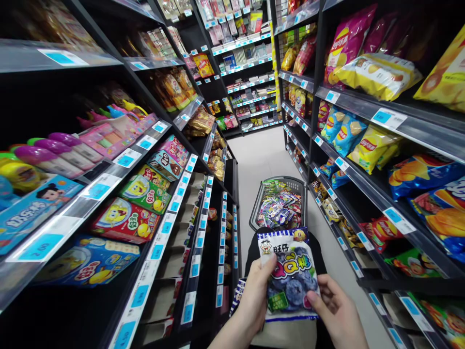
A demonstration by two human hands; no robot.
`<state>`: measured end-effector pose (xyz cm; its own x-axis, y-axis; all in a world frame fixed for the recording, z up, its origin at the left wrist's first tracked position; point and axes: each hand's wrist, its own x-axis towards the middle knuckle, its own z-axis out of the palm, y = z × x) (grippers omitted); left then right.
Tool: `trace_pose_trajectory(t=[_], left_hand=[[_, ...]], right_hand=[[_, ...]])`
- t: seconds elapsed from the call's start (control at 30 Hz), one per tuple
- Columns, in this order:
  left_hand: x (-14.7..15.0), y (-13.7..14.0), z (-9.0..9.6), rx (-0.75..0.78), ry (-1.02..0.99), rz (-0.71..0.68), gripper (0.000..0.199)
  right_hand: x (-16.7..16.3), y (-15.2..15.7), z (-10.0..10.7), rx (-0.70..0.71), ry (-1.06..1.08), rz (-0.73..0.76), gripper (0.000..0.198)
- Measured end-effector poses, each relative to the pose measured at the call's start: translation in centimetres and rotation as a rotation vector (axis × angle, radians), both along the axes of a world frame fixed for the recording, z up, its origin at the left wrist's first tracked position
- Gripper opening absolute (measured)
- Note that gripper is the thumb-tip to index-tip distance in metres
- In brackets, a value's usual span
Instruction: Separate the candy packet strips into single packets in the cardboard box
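Observation:
A bag of blueberry gummy candy (290, 283) with a white and blue wrapper faces up at me, held in both hands. My left hand (256, 293) grips its left edge, thumb on the front. On the lower right side, my right hand (337, 305) pinches the bag, with the thumb pressed on the front and fingers behind. Just beyond the bag a dark grey shopping basket (256, 206) stands on the floor, filled with many small colourful candy packets (285, 206). Behind my left wrist a striped blue and white packet (238, 293) shows in part.
Shelves (160, 232) with boxed snacks and price tags line the left side. On the right, shelves (366, 213) carry chip bags (374, 145). The pale floor (257, 150) runs between them to a back shelf (250, 72) of small goods.

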<state>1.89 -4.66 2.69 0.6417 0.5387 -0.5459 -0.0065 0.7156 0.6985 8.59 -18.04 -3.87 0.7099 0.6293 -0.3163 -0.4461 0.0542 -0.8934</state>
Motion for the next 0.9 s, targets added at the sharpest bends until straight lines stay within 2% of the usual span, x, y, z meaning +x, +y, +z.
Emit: trace_pose_trajectory(t=[0.17,0.33,0.5,0.73,0.9], left_hand=[[0.0,0.3,-0.4,-0.081,-0.029,0.023,0.043],[-0.3,0.1,-0.5,-0.079,-0.057,0.032,0.046],[-0.4,-0.1,0.1,-0.015,-0.045,0.027,0.046],[-0.6,-0.6,0.5,0.052,-0.096,0.033,0.037],[-0.6,-0.5,0.6,0.043,-0.101,0.016,0.039]], right_hand=[[-0.2,0.2,0.0,0.0,0.108,0.179,0.039],[-0.6,0.2,-0.1,-0.024,0.094,0.133,0.04],[-0.8,0.2,0.2,-0.011,0.128,0.099,0.042],[-0.7,0.0,0.6,-0.026,0.119,0.099,0.045],[-0.7,0.0,0.7,-0.013,0.092,0.101,0.045]])
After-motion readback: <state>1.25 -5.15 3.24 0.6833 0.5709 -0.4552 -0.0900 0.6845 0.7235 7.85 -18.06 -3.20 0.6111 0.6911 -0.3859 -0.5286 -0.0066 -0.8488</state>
